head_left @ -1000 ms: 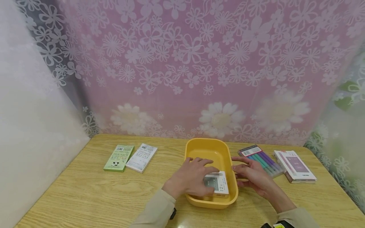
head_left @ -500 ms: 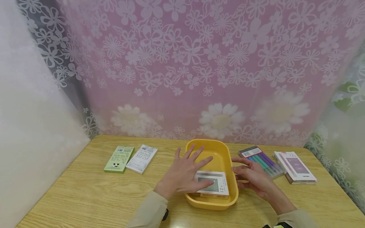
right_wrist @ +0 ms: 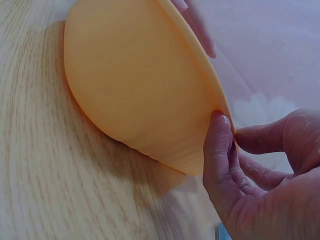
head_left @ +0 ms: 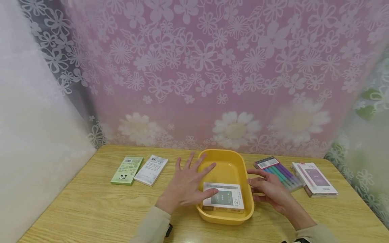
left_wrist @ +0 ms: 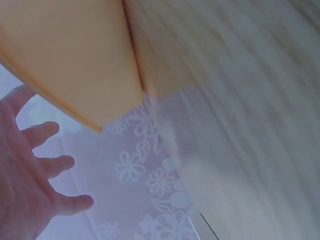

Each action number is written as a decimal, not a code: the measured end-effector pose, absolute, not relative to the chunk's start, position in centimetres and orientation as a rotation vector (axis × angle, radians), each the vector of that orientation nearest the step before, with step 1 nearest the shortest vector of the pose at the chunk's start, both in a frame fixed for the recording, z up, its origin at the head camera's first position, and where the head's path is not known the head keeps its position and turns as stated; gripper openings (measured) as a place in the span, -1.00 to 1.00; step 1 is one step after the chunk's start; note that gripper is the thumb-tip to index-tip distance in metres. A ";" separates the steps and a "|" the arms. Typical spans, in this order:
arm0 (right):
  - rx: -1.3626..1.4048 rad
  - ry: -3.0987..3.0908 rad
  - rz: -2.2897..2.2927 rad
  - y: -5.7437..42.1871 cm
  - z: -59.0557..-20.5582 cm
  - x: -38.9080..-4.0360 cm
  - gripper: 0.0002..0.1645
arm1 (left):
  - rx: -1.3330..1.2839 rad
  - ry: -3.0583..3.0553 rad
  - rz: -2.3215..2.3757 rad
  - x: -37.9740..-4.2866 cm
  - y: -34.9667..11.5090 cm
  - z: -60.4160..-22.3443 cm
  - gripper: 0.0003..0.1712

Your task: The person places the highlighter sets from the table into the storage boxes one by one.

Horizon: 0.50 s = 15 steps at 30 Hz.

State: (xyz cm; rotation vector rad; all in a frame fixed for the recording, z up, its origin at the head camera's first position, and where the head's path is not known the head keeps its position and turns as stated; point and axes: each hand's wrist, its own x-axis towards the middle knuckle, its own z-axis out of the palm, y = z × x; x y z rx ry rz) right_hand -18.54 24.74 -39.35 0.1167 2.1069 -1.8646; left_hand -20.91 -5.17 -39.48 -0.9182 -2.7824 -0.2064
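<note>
A yellow plastic storage bin (head_left: 223,220) stands upright on the table. Inside its near end lies a flat white box (head_left: 223,197) with a grey-green panel and "12" printed on it. My left hand (head_left: 186,184) hovers over the bin's left rim with fingers spread, its thumb above the box, holding nothing. In the left wrist view, its fingers (left_wrist: 55,165) show below the bin's rim. At the right side, my right hand (head_left: 271,189) pinches the bin's rim: the right wrist view has the thumb at the edge and fingers (right_wrist: 218,155) against the outer wall.
Left on the table lie a green packet (head_left: 127,170) with a cow picture and a whitish packet (head_left: 151,170). To the right are a clear case of coloured markers (head_left: 279,173) and a white and purple box (head_left: 315,179). A floral curtain (head_left: 194,74) hangs behind.
My left hand has moved left and up from over the white box, spreading its fingers and uncovering the box. The right hand stays at the bin's right rim.
</note>
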 end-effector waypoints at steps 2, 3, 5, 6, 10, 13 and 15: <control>0.112 2.104 -1.869 24.8 -39.3 -18.5 -0.20 | -0.904 -2.790 -0.217 -21.0 -5.5 -39.5 -0.08; 0.111 2.103 -1.871 24.8 -39.3 -18.5 -0.20 | -0.898 -2.792 -0.219 -21.0 -5.6 -39.6 -0.08; 0.107 2.100 -1.875 24.8 -39.3 -18.5 -0.21 | -0.881 -2.796 -0.228 -21.0 -6.1 -39.7 -0.08; 0.107 2.101 -1.875 24.8 -39.4 -18.4 -0.21 | -0.874 -2.796 -0.235 -21.0 -6.3 -39.8 -0.09; 0.111 2.109 -1.871 24.8 -39.5 -18.4 -0.21 | -0.834 -2.786 -0.263 -21.1 -7.2 -40.0 -0.10; 0.110 2.111 -1.871 24.8 -39.5 -18.4 -0.21 | -0.804 -2.780 -0.271 -21.3 -7.9 -40.1 -0.11; 0.109 2.112 -1.872 24.8 -39.4 -18.4 -0.21 | -0.786 -2.778 -0.260 -21.4 -8.4 -40.1 -0.10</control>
